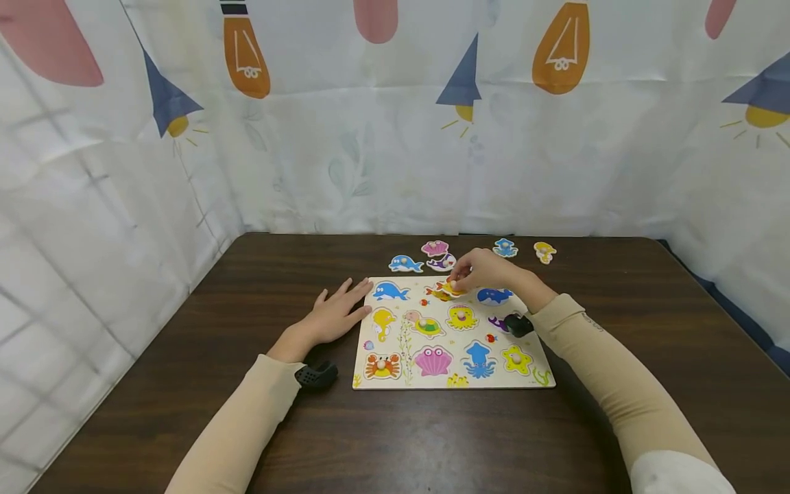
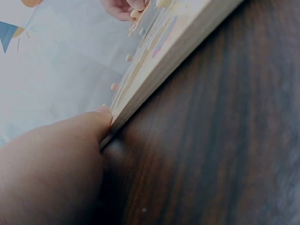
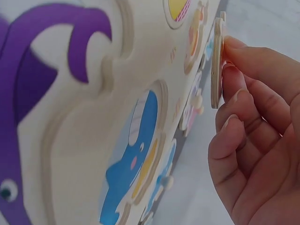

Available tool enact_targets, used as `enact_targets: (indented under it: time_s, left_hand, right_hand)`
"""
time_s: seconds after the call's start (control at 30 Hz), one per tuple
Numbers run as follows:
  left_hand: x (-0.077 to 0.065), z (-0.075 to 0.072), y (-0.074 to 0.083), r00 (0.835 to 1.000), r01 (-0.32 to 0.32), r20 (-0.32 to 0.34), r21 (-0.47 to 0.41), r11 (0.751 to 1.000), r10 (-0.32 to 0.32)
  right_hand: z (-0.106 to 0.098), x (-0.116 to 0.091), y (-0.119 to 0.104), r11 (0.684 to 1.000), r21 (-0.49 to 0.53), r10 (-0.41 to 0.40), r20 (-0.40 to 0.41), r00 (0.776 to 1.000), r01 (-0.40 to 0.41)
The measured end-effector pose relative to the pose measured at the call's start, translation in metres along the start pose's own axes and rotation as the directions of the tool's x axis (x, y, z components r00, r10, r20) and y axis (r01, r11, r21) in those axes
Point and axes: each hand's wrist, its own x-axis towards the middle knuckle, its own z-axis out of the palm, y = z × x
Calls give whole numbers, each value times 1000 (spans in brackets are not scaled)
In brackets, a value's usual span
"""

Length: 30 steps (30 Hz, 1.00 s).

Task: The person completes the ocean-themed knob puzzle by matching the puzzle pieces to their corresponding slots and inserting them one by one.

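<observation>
A cream wooden puzzle board [image 1: 494, 382] with sea-animal shapes lies on the table. My right hand [image 1: 484, 269] pinches a flat orange-yellow fish piece [image 1: 457, 289] over the fish picture near the board's top edge. In the right wrist view, the piece [image 3: 216, 65] stands edge-on between thumb and fingers, apart from the board. My left hand [image 1: 336, 312] lies with its fingers spread, fingertips at the board's left edge. Knobbed turtle [image 1: 431, 328], yellow octopus [image 1: 461, 322], crab [image 1: 382, 370] and starfish [image 1: 517, 363] pieces sit in their shapes.
Behind the board lie loose knobbed pieces: a blue whale [image 1: 404, 265], a pink shell [image 1: 435, 248], a purple-and-white piece [image 1: 439, 264], a blue octopus-like piece [image 1: 505, 251] and a yellow seahorse [image 1: 545, 255]. The brown table [image 1: 432, 439] meets a printed white curtain [image 1: 401, 171] at the back.
</observation>
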Motion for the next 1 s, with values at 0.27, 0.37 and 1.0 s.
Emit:
enact_targets:
  time_s: [0.27, 0.37, 1.0]
  left_hand:
    - [-1, -1, -1, 1000, 1, -3, -5, 1000, -1]
    - [-1, -1, -1, 1000, -1, 0, -6, 1000, 1]
    - [1, 0, -2, 1000, -3, -5, -3, 1000, 3]
  right_hand:
    - [6, 10, -9, 999, -42, -28, 42, 999, 29]
    - [8, 11, -13, 999, -39, -11, 54, 999, 13]
    - [12, 17, -18, 999, -41, 17, 40, 999, -16]
